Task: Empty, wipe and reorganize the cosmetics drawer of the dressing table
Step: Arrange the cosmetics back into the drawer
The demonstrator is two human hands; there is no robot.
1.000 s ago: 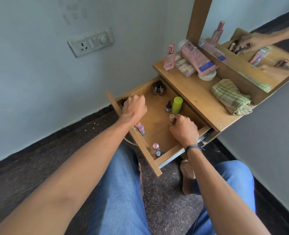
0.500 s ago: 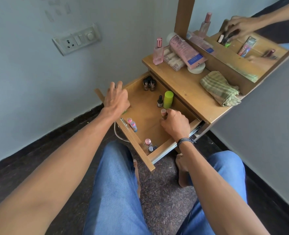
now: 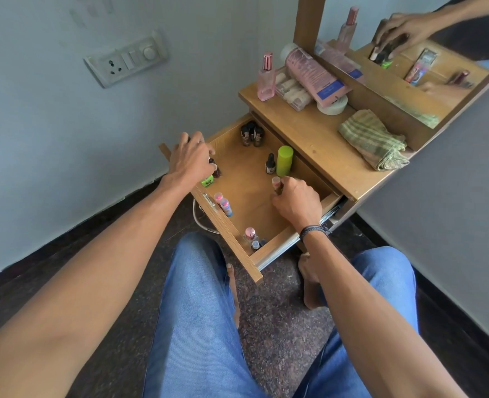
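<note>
Drawer [image 3: 231, 239] stands open over the lap, with items grouped at its corners. Left hand [image 3: 191, 162] curls round dark polish bottles [image 3: 216, 171] by the front wall, likely bunching them. Right hand [image 3: 297, 205] pinches pink-capped tube [image 3: 275, 182] upright near green bottle [image 3: 284, 160], probably to line it up.

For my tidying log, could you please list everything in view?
drawer: one, wooden, open
dark polish bottles: cluster, drawer's far corner
lime tube: one, upright in drawer
dropper bottle: one, dark, beside lime tube
pink-capped sticks: two, against drawer's front panel
small bottles: few, one pink-capped, drawer's near corner
green bottle: one, under left hand
perfume bottle: one, pink, tabletop
pink tube: one, lying on tabletop
cloth: one, green-striped, tabletop
left hand: one, grips dark bottle
right hand: one, grips pale-capped stick
</note>
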